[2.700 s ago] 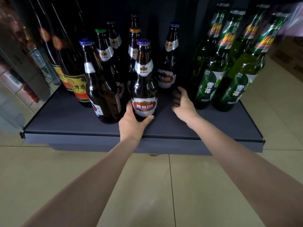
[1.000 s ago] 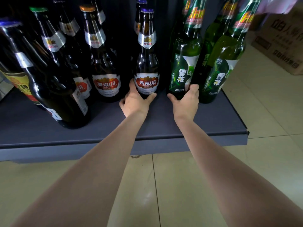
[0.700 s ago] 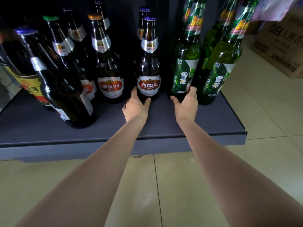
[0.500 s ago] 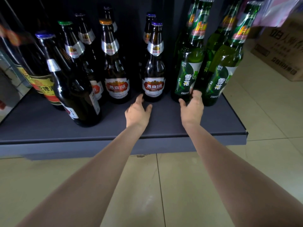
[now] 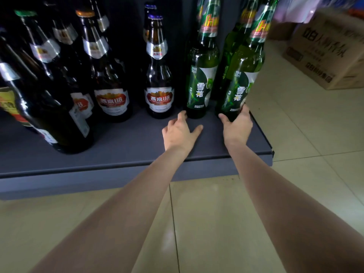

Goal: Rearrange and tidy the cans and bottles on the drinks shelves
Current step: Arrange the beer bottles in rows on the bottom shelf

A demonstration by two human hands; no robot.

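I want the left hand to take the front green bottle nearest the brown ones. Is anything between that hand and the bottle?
Nothing visible does. The left hand lies open on the shelf just in front of that green bottle, fingertips at its base. The brown U8 bottle stands off to the left, clear of the path.

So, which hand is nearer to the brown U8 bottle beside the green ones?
Left. The left hand lies on the shelf just right of the U8 bottle; the right hand holds a green bottle farther right.
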